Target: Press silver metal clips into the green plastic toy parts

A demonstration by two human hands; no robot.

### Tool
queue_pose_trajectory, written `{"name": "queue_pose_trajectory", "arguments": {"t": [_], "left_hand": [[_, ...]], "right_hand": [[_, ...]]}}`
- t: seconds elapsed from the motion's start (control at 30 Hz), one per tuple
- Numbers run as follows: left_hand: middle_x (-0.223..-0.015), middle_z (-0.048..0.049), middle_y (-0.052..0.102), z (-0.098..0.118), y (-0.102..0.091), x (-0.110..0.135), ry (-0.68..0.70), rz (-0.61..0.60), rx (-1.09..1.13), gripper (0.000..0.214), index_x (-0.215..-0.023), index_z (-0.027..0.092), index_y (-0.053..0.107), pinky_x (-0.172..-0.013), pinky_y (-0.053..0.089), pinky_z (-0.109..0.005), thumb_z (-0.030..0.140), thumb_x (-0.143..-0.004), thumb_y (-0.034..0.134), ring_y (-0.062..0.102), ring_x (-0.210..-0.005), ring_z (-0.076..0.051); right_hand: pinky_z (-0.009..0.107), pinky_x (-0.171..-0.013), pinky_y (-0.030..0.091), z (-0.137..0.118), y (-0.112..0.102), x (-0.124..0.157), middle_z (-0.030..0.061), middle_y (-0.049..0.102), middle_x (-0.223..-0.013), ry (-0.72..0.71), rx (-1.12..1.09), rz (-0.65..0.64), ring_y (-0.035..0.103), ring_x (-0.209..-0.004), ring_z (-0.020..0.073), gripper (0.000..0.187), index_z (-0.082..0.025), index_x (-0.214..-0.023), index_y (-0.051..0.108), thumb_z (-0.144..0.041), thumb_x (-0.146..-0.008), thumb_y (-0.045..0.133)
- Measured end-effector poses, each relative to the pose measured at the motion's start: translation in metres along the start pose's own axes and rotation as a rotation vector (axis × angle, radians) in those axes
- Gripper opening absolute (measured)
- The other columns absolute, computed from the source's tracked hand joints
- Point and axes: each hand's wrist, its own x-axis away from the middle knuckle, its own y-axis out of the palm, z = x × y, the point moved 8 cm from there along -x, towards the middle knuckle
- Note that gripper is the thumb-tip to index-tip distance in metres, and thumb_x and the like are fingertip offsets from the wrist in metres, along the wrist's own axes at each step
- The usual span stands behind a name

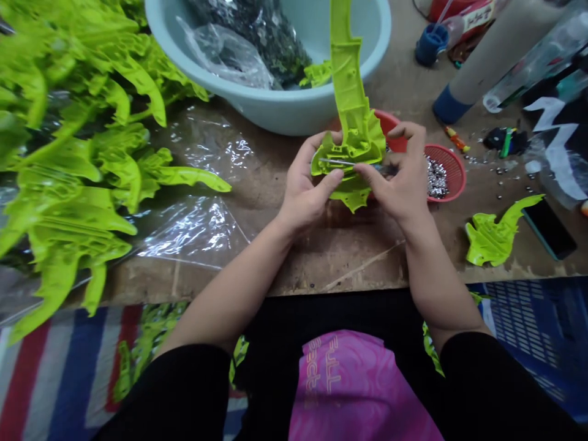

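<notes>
My left hand (309, 190) grips a lime-green plastic shell part (350, 98) over the table, thumb on its near side. The part stands with its long arm pointing away, its ribbed hollow inner side towards me. A thin metal rod (337, 162) lies across its lower inside. My right hand (404, 174) is closed at the right end of this rod, thumb against the green part. Something dark shows between its fingers, perhaps a handle; I cannot tell. Just behind the right hand stands a red basket (454, 171) with small shiny metal pieces (436, 179).
Many green parts (68, 184) are heaped at the left on clear plastic film (193, 233). A light-blue basin (275, 113) holding bags stands behind my hands. At the right lie another green part (491, 239), a phone (549, 229), loose metal bits and a tall cylinder (491, 58).
</notes>
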Motion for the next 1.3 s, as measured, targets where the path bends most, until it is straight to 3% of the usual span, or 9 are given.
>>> {"name": "queue_pose_trajectory", "arguments": {"t": [0.13,0.27,0.37,0.53,0.67,0.77,0.87,1.07,1.3], "left_hand": [[-0.138,-0.0041,0.069,-0.004,0.006,0.001,0.08,0.05,0.045,0.067,-0.13,0.03,0.056,-0.12,0.053,-0.042,0.053,-0.076,0.088,0.058,-0.149,-0.031],[-0.141,-0.0037,0.069,-0.011,0.012,0.001,0.054,0.009,0.092,0.065,-0.128,0.03,0.056,-0.122,0.053,-0.043,0.048,-0.075,0.089,0.055,-0.152,-0.031],[-0.137,-0.0027,0.072,-0.015,0.01,-0.002,0.046,-0.015,0.156,0.057,-0.123,0.029,0.056,-0.121,0.054,-0.044,0.043,-0.077,0.088,0.06,-0.149,-0.029],[-0.126,-0.0022,0.077,-0.027,0.007,-0.009,0.05,-0.093,0.211,0.055,-0.115,0.027,0.06,-0.115,0.059,-0.046,0.039,-0.071,0.092,0.066,-0.143,-0.03],[-0.126,-0.002,0.077,-0.033,0.001,-0.013,0.068,-0.11,0.178,0.052,-0.12,0.027,0.062,-0.112,0.062,-0.048,0.035,-0.074,0.087,0.069,-0.137,-0.03],[-0.13,-0.0026,0.076,-0.031,-0.006,-0.017,0.099,-0.099,0.127,0.055,-0.125,0.028,0.062,-0.115,0.06,-0.049,0.038,-0.076,0.085,0.068,-0.14,-0.03],[-0.133,-0.0023,0.075,-0.028,-0.013,-0.02,0.124,-0.083,0.14,0.057,-0.124,0.028,0.062,-0.122,0.055,-0.051,0.045,-0.075,0.088,0.063,-0.146,-0.031],[-0.127,-0.0028,0.079,-0.023,-0.013,-0.022,0.152,-0.079,0.173,0.055,-0.123,0.028,0.068,-0.127,0.052,-0.048,0.049,-0.077,0.091,0.064,-0.147,-0.03],[-0.124,-0.001,0.079,-0.017,-0.011,-0.017,0.241,-0.072,0.126,0.052,-0.122,0.031,0.072,-0.127,0.053,-0.05,0.05,-0.078,0.091,0.062,-0.149,-0.031]], "right_hand": [[0.026,-0.057,0.053,0.004,-0.011,-0.008,-0.0025,0.063,-0.082,0.072,-0.092,0.06,0.066,-0.066,0.0121,0.05,-0.026,-0.099,0.06,-0.075,-0.093,0.07],[0.026,-0.046,0.038,-0.007,-0.022,-0.009,-0.0033,0.041,-0.06,0.055,-0.192,0.236,0.048,-0.05,0.0096,0.064,-0.023,-0.072,0.05,-0.079,-0.103,0.044],[0.032,-0.048,0.039,-0.022,-0.024,-0.004,0.0022,0.056,-0.067,0.022,-0.235,0.293,0.052,-0.054,0.0127,0.071,-0.023,-0.07,0.066,-0.075,-0.108,0.036],[0.032,-0.062,0.05,-0.033,-0.011,0.001,-0.0036,0.047,-0.057,0.017,-0.129,0.117,0.051,-0.051,0.0123,0.065,-0.025,-0.084,0.076,-0.071,-0.11,0.039],[0.036,-0.083,0.055,-0.039,-0.014,-0.003,0.0022,0.065,-0.082,-0.13,-0.114,0.132,0.066,-0.083,0.0168,0.06,-0.023,-0.074,0.066,-0.064,-0.111,0.044],[0.031,-0.072,0.05,-0.029,-0.02,-0.008,-0.0018,0.057,-0.072,-0.082,-0.16,0.142,0.058,-0.069,0.0138,0.048,-0.024,-0.082,0.06,-0.065,-0.106,0.057],[0.027,-0.055,0.038,-0.015,-0.016,-0.01,-0.0084,0.046,-0.064,0.088,-0.196,-0.013,0.04,-0.051,0.0096,0.047,-0.027,-0.107,0.059,-0.074,-0.101,0.06],[0.03,-0.071,0.053,-0.027,-0.011,-0.008,0.0001,0.071,-0.081,0.168,-0.061,-0.245,0.065,-0.073,0.0146,0.044,-0.021,-0.091,0.077,-0.064,-0.098,0.07],[0.029,-0.064,0.052,-0.017,-0.001,-0.004,0.0009,0.073,-0.075,0.296,-0.067,-0.261,0.066,-0.07,0.0155,0.045,-0.019,-0.079,0.076,-0.063,-0.086,0.083]]}}
